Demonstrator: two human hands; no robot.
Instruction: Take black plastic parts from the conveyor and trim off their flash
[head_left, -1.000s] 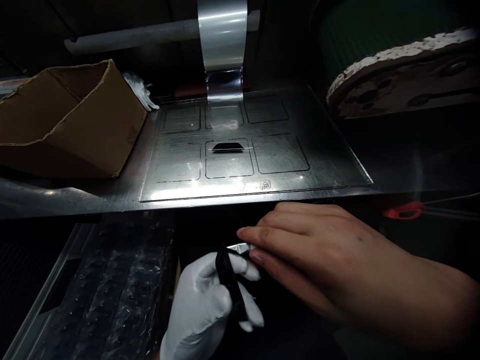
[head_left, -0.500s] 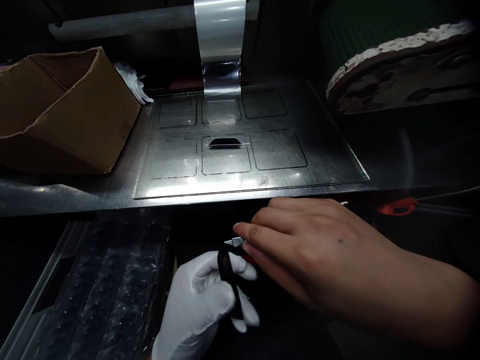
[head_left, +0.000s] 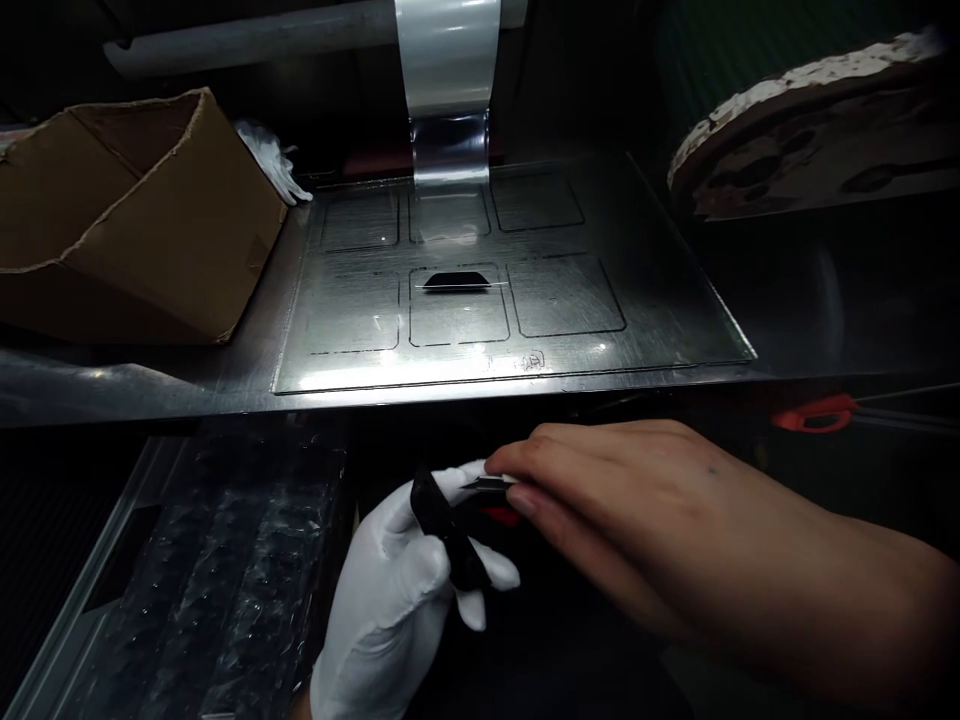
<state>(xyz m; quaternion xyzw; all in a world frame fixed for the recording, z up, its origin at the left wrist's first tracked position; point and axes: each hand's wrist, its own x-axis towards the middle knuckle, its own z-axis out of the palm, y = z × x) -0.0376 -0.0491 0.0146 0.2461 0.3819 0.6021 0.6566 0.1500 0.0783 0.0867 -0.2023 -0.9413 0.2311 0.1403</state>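
Note:
My left hand (head_left: 397, 590), in a white glove, grips a slim black part (head_left: 448, 535) between thumb and fingers, tilted, its upper end toward the bench. My bare right hand (head_left: 637, 510) pinches a small craft knife (head_left: 491, 483), its pointed blade aimed left, close to the upper part of the black piece. Whether blade and part touch I cannot tell. Most of the knife's handle is hidden behind my fingers. Beyond the hands, a dark trapezoid-shaped piece (head_left: 456, 282) sits on a clear plate (head_left: 660, 300) marked with black rounded outlines.
An open cardboard box (head_left: 165, 230) stands on the metal bench at left, a white crumpled glove or cloth (head_left: 271, 162) behind it. A shiny film strip (head_left: 448, 60) hangs down at the back. Plastic-wrapped trays (head_left: 232, 570) lie lower left; orange-handled scissors (head_left: 814, 413) at right.
The black part has tilted further left in my left hand. My right hand has lowered slightly and shifted right, and the blade has turned, now showing dark instead of bright.

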